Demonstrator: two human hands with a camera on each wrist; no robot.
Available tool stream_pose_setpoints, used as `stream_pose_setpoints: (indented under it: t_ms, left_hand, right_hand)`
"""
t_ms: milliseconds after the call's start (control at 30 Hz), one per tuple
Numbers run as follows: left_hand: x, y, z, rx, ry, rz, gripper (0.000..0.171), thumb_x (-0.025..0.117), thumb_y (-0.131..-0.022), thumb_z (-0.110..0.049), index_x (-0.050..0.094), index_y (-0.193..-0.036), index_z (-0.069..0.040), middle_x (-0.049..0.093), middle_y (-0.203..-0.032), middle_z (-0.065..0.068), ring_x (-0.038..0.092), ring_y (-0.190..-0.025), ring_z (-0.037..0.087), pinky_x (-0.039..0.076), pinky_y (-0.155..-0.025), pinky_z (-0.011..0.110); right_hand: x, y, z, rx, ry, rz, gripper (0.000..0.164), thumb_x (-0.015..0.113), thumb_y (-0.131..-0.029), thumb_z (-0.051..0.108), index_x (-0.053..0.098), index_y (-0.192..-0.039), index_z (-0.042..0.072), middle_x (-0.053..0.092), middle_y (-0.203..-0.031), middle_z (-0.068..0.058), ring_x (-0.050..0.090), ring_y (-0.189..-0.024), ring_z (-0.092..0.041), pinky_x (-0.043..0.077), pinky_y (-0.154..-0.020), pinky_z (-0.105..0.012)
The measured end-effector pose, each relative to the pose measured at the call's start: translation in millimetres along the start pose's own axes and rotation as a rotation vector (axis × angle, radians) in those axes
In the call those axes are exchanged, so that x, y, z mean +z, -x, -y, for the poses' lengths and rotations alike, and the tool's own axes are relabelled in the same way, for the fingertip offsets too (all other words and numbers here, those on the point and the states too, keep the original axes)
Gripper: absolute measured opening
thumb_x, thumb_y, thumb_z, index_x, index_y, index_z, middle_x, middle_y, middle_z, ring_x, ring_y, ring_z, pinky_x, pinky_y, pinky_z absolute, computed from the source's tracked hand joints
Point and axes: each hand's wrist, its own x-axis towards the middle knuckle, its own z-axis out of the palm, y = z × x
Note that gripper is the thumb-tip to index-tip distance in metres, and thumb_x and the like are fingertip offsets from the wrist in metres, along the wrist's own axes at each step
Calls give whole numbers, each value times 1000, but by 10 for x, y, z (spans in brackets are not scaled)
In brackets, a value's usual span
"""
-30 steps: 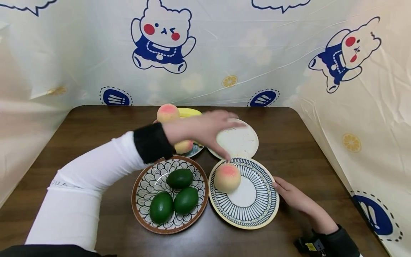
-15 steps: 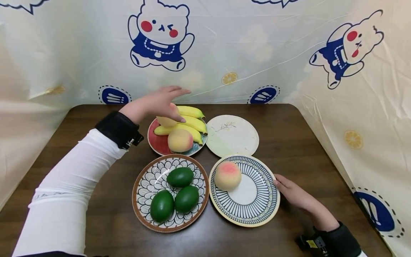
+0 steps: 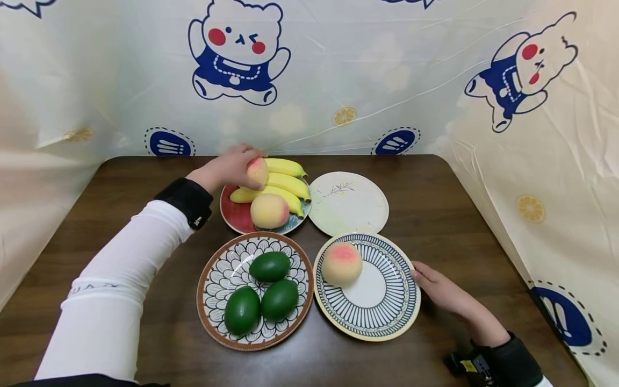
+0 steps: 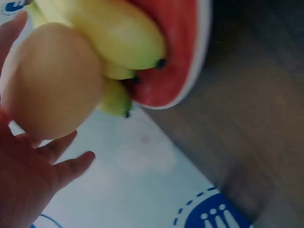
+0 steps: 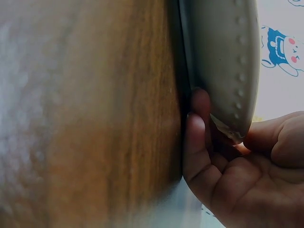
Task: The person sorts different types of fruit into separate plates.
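Observation:
At the back left, my left hand (image 3: pixel 233 167) has its thumb and fingers around a peach (image 3: pixel 258 171) beside the bananas (image 3: pixel 285 185). The left wrist view shows that peach (image 4: pixel 54 80) large between thumb and fingers. A second peach (image 3: pixel 270 210) sits in front of the bananas on the same red and blue plate (image 3: pixel 237 215). My right hand (image 3: pixel 442 290) pinches the right rim of the blue-patterned plate (image 3: pixel 369 325), thumb on top and fingers underneath, as the right wrist view shows. One peach (image 3: pixel 342 264) rests on this plate's left part.
Left of the blue-patterned plate stands a brown-rimmed flower plate (image 3: pixel 208 301) with three green avocados (image 3: pixel 279 300). A pale plate (image 3: pixel 349 201) with a twig print lies at the back right. Behind the wooden table (image 3: pixel 174 333) hangs a printed sheet (image 3: pixel 358 59).
My left hand has swung left from above the pale plate to the fruit plate at the back and taken hold of the rear peach. The right hand has stayed at its plate rim.

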Motion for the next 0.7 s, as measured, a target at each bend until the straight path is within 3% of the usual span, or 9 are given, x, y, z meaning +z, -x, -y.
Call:
stream_pose_setpoints:
  t_ms: [367, 700]
  left_hand:
    - [115, -53, 49, 13, 70, -89, 81, 79, -83, -25, 42, -152, -7, 41, -149, 25, 42, -129, 40, 43, -110, 60]
    - [187, -27, 61, 8, 101, -97, 77, 77, -83, -21, 43, -151, -4, 43, -144, 26, 43, -124, 39, 45, -107, 59]
  right_hand:
    - [-32, 3, 5, 11, -3, -13, 51, 35, -113, 22, 35, -150, -13, 49, -145, -31, 41, -141, -48, 36, -113, -65]
    - [2, 21, 7, 6, -19, -4, 50, 37, -112, 21, 37, -149, -13, 51, -144, -30, 43, -140, -46, 37, -113, -63]
